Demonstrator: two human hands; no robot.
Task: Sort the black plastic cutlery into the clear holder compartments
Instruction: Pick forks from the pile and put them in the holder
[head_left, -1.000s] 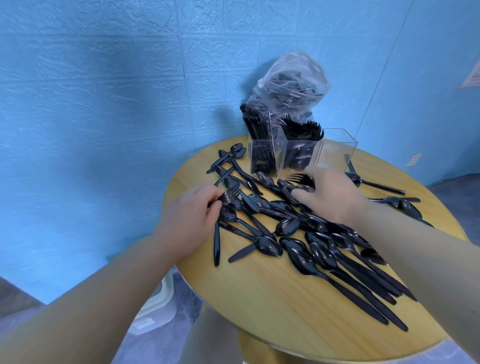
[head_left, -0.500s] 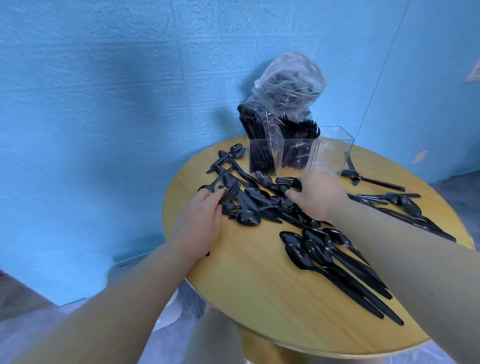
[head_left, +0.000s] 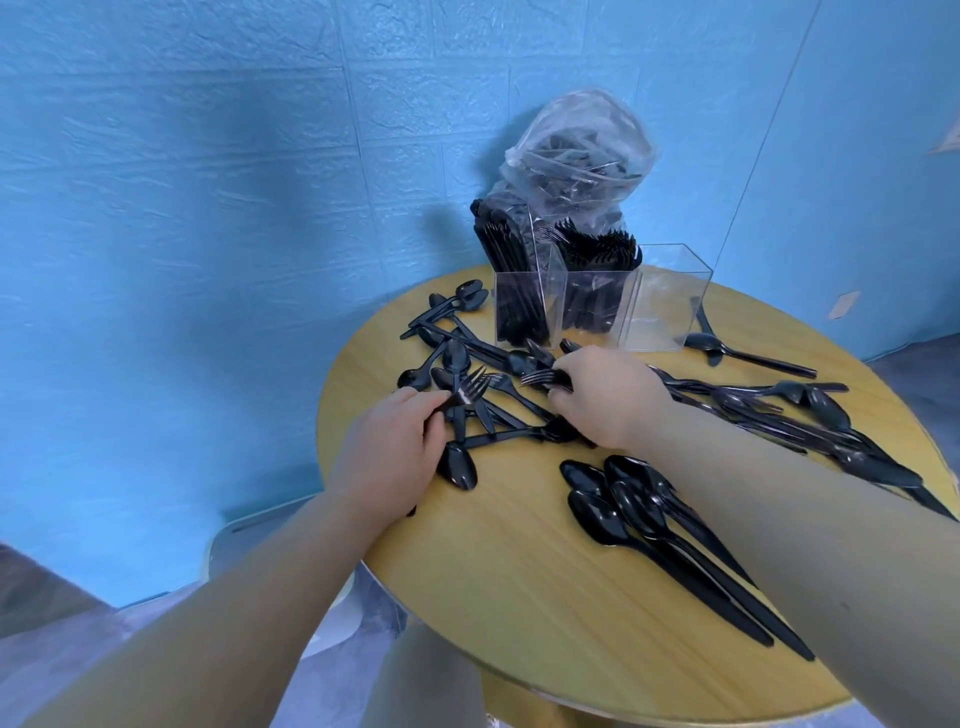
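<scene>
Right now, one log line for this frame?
left hand: grips fork | right hand: grips forks | holder: right compartment empty

Both forearms run out of frame at the bottom and right edges, and the right forearm covers parts of the spoons lying toward the round table's right edge. The table's near rim is cut off by the bottom edge. Pieces inside the crumpled clear bag behind the clear holder blur together, their types unreadable.
</scene>
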